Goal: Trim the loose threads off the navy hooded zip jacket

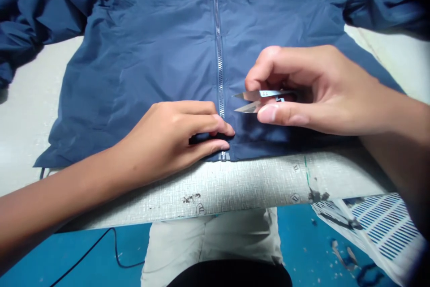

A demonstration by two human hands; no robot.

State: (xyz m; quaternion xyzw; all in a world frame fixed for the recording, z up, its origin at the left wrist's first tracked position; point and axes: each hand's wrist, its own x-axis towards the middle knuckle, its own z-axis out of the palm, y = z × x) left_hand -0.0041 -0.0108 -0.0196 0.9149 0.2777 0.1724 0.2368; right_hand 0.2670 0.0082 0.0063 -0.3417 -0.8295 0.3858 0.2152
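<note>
A blue zip-front nylon jacket [134,54] lies flat and face up on the table, its sleeves spread to both sides. My left hand [174,130] pinches the jacket's lower hem just beside the plastic-toothed zipper [219,67], close to its bottom end [223,156]. My right hand [302,90] holds small steel thread snips [258,101] between thumb and fingers, blades open and pointing left. Their tips hover over the jacket, just right of the zipper. Part of the snips' handle is hidden by my fingers.
The table's near edge [215,186] has a pale woven surface with dark stains and green marks. Below it are my light trousers [208,237], a blue floor [302,229], a black cable [101,242], and a striped sheet [383,229] at lower right.
</note>
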